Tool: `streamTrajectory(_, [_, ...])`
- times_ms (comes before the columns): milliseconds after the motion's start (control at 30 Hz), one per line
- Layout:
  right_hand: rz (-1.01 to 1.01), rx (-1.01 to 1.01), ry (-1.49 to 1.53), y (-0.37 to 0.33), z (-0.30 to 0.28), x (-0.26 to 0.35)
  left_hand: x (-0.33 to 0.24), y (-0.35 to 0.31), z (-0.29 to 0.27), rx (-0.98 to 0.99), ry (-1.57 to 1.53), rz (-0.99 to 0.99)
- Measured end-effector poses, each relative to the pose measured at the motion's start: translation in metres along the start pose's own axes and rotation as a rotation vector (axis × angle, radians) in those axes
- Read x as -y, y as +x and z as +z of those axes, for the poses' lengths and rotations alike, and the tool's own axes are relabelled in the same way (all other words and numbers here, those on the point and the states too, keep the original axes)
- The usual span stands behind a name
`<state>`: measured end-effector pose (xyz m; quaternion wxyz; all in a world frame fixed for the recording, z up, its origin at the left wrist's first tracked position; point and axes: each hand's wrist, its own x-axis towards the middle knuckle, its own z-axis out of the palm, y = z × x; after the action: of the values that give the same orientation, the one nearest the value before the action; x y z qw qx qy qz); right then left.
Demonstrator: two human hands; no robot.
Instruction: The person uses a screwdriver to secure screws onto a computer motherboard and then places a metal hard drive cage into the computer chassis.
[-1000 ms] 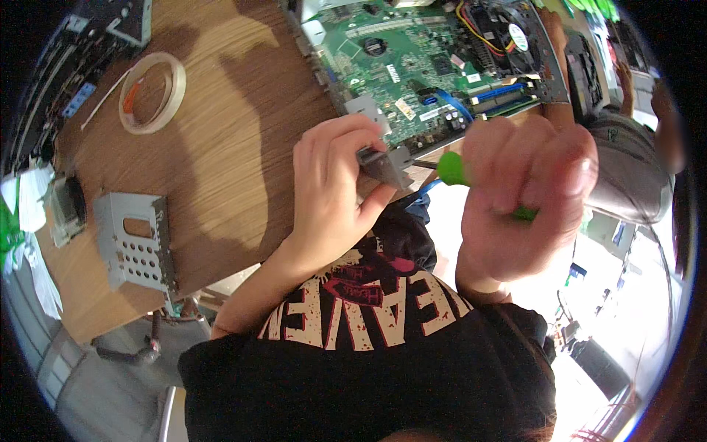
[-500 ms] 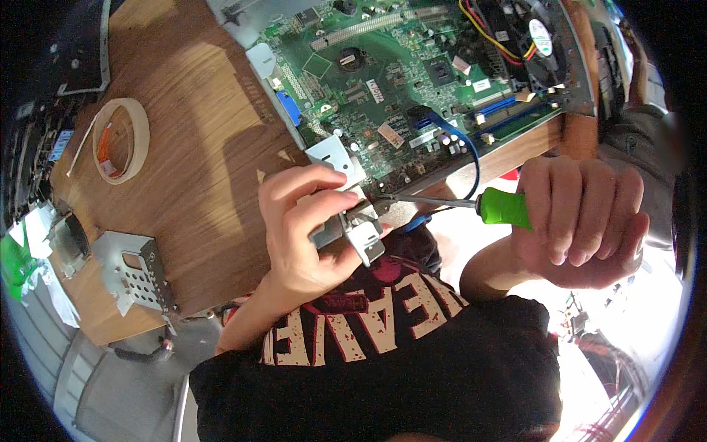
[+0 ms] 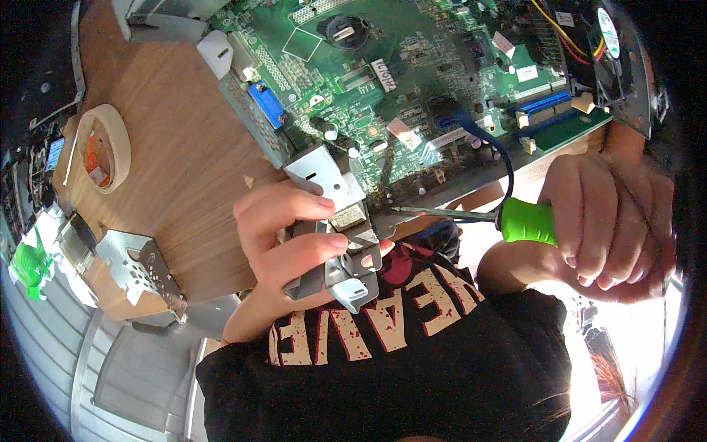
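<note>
My left hand [image 3: 287, 239] is closed around a bent metal bracket [image 3: 353, 287] at the near left corner of a green motherboard [image 3: 412, 81]. Its fingertips press on the bracket beside a pale metal tab [image 3: 322, 177]. Whether bracket and tab are one piece I cannot tell. A screwdriver [image 3: 528, 222] with a bright green handle is gripped in my right hand [image 3: 611, 225]. Its shaft points left, and the tip is close to the board's near edge, beside the bracket; contact cannot be made out.
A dark blue cable [image 3: 495, 144] loops from the board over its near edge. A black fan [image 3: 582, 37] with coloured wires is at the far right. On the wooden table [image 3: 188, 177] lie a roll of tape [image 3: 118, 147] and a perforated metal bracket [image 3: 140, 265].
The motherboard appears larger and closer. The screwdriver tip has drawn back slightly from the bracket, and the left hand with the bracket sits lower and further left in view.
</note>
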<state>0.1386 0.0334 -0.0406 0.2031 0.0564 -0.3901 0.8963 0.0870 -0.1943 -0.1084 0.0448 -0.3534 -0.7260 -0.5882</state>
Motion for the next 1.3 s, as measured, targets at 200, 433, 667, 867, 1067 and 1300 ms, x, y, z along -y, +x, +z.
streamTrajectory(200, [0.012,0.029,0.050,0.002,-0.008,-0.005,0.005,0.002,-0.014,0.093,-0.004,0.002])
streamTrajectory(433, [0.005,0.102,0.182,0.002,-0.017,-0.009,0.026,0.019,-0.051,0.553,-0.221,0.144])
streamTrajectory(667, [-0.038,0.336,0.487,0.006,-0.038,-0.021,0.049,-0.006,-0.063,0.513,-0.281,0.307])
streamTrajectory(867, [-0.016,0.445,0.623,0.018,-0.022,-0.027,0.008,-0.001,0.014,-0.192,-0.142,0.015])
streamTrajectory(1067, [0.003,0.524,0.806,0.017,-0.043,-0.038,-0.029,-0.001,0.008,-0.038,0.061,-0.309])
streamTrajectory(1300, [0.010,0.563,0.818,0.020,-0.038,-0.039,-0.006,-0.010,0.000,-0.078,-0.088,-0.111])
